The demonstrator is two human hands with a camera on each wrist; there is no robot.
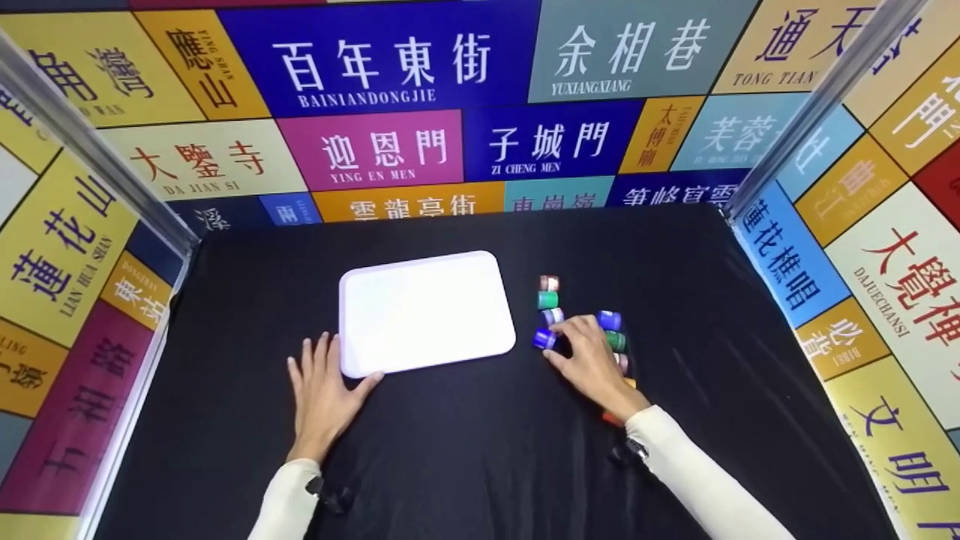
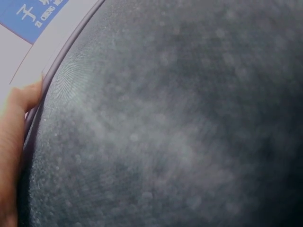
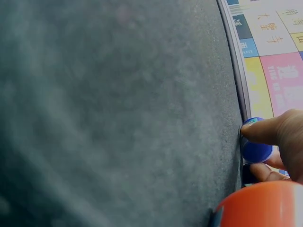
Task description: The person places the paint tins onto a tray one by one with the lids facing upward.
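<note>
A white rounded board (image 1: 427, 313) lies on the black cloth, and its glossy surface mirrors the wall lettering in both wrist views. My left hand (image 1: 324, 401) rests at its lower left corner, fingers spread along the left side and thumb (image 2: 32, 93) touching the near edge. To the right of the board, my right hand (image 1: 592, 367) pinches a small blue jar (image 1: 544, 339) between thumb and fingers. The right wrist view shows that jar (image 3: 257, 150) lying on its side. A jar with a white label (image 1: 553, 316) sits just beyond it, partly covered by the fingers.
A green jar (image 1: 548, 300) and a reddish-brown jar (image 1: 549, 283) continue the row away from me. Beside my right hand runs a second row, with a blue jar (image 1: 609, 320), a dark green jar (image 1: 616, 342) and an orange jar (image 3: 260, 208). Lettered panels (image 1: 375, 60) enclose the table.
</note>
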